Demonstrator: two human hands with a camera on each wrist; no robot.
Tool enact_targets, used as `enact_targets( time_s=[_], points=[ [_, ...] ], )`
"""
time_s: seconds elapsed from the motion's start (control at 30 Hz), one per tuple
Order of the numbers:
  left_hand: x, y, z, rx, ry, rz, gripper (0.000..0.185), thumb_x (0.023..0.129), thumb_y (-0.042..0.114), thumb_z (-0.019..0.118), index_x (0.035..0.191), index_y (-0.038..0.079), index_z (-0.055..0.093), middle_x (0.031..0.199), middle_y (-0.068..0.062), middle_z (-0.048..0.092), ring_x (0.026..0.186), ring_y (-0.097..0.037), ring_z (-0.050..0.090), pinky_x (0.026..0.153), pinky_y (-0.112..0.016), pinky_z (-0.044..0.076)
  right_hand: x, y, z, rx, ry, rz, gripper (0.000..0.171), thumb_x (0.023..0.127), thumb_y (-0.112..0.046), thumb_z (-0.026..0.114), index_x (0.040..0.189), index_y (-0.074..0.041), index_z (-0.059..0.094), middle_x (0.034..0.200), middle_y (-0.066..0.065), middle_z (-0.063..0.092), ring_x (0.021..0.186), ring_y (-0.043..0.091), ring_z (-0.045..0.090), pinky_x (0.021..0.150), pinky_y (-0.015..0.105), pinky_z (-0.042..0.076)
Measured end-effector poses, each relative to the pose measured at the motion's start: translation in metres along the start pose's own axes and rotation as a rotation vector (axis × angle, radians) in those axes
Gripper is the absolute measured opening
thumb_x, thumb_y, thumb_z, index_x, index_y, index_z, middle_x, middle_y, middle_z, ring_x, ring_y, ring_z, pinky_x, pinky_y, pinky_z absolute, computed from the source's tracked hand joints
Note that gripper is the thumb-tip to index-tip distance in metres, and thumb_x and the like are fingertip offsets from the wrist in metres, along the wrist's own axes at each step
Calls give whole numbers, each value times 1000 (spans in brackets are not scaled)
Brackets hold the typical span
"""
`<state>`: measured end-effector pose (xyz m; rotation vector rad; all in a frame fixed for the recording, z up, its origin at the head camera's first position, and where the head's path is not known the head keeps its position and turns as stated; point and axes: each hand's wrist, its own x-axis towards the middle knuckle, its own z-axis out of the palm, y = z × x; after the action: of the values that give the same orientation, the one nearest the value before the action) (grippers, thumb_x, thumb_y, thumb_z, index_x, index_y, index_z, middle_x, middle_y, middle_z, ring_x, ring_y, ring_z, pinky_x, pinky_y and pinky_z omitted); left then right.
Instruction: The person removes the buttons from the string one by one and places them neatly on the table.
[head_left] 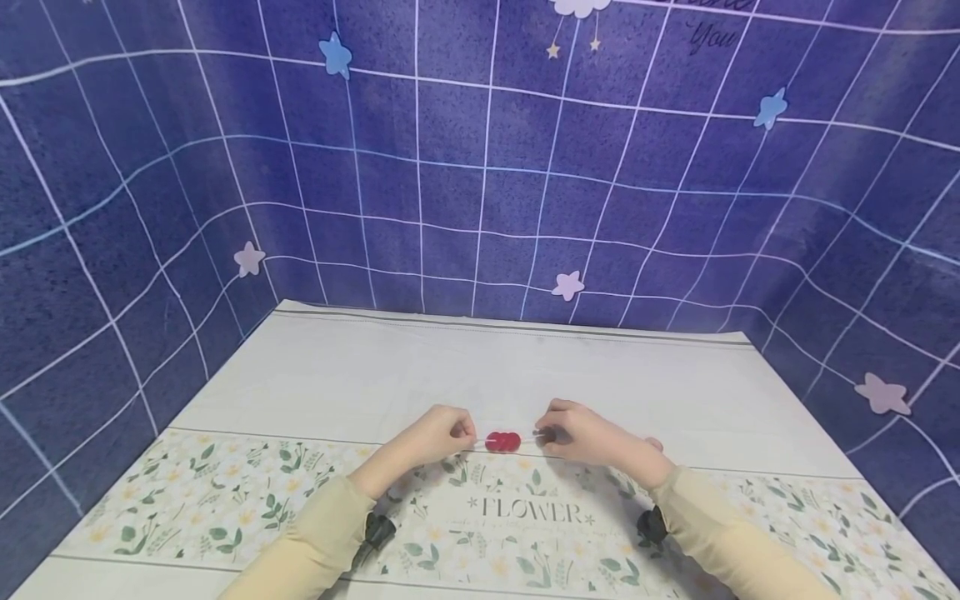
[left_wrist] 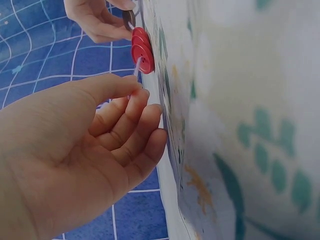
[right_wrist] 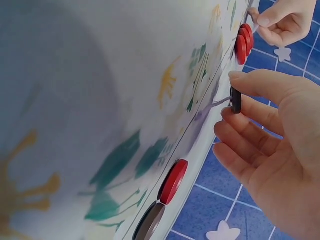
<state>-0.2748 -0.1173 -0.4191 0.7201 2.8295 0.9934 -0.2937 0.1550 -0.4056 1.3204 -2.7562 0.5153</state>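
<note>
My left hand (head_left: 444, 433) pinches a pale string (left_wrist: 137, 69) between thumb and index finger, the other fingers loosely bent. Several red buttons (head_left: 502, 442) are threaded on this string and overlap in a short row between the two hands. A dark brown button (right_wrist: 236, 101) is pinched by my right hand (head_left: 588, 433) between thumb and fingers. In the right wrist view, a length of string sticks out from the face of that button, pointing away from the palm. The left wrist view shows the brown button beyond the red ones.
Another red button (right_wrist: 174, 182) and a brown button (right_wrist: 151, 223) lie on the table near my right hand. A floral cloth strip (head_left: 420, 550) crosses the white table (head_left: 360, 358). Blue gridded curtains (head_left: 465, 192) with stars enclose the back and sides.
</note>
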Motion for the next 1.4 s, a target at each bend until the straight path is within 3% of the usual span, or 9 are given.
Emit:
enact_targets(
  time_s=[0.6, 1.4],
  points=[
    [-1, 2, 0, 1, -3, -23, 5, 86, 14, 64, 82, 12, 63, 72, 5, 59, 64, -9, 50, 63, -23, 44, -7, 7, -3, 6, 3, 8, 27, 81, -14, 70, 105, -4, 67, 94, 1, 61, 88, 14, 60, 84, 30, 51],
    [2, 1, 1, 8, 16, 2, 5, 85, 10, 64, 80, 10, 62, 72, 5, 59, 65, -8, 50, 63, -23, 44, -21, 15, -8, 10, 11, 62, 27, 80, -12, 70, 106, -4, 67, 94, 0, 61, 86, 13, 59, 81, 31, 52]
  ],
)
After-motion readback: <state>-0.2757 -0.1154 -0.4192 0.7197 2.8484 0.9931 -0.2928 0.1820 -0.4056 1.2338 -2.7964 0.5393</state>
